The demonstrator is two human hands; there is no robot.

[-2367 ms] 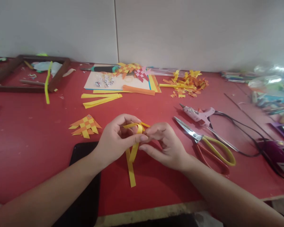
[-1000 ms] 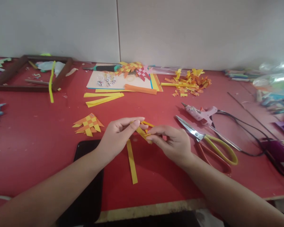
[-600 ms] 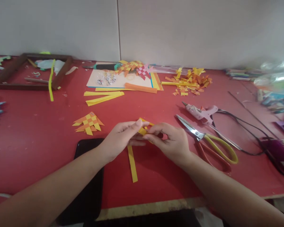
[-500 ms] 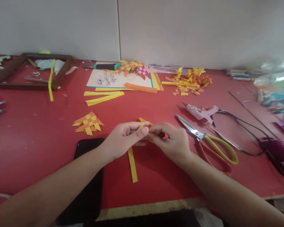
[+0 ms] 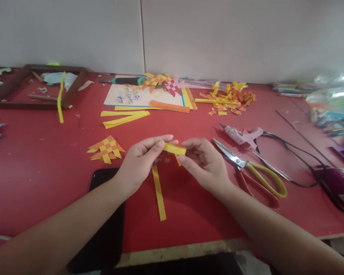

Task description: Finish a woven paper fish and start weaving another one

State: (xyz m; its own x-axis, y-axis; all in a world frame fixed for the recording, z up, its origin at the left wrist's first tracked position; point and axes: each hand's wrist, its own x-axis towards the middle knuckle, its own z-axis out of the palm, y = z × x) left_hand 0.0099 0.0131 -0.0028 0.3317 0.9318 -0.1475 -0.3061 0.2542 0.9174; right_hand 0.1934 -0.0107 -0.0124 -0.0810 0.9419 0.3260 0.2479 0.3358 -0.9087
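Observation:
My left hand (image 5: 141, 160) and my right hand (image 5: 205, 162) meet over the red table (image 5: 40, 168), each pinching an end of a folded yellow paper strip (image 5: 173, 149). A longer yellow strip (image 5: 159, 191) hangs from the fold and lies on the table toward me. A finished woven orange-and-yellow paper fish (image 5: 106, 149) lies just left of my left hand. Scissors with yellow and red handles (image 5: 252, 172) lie right of my right hand.
A pink glue gun (image 5: 242, 135) with its black cord lies beyond the scissors. Loose yellow strips (image 5: 123, 117), a card with woven fish and beads (image 5: 145, 95), paper scraps (image 5: 229, 98), a brown wooden frame (image 5: 34, 88) and a black phone (image 5: 103, 225) surround the hands.
The looped strip has been flattened into a fold. Both hands rose slightly and moved apart, stretching the short folded piece between them. One long strip stays on the table.

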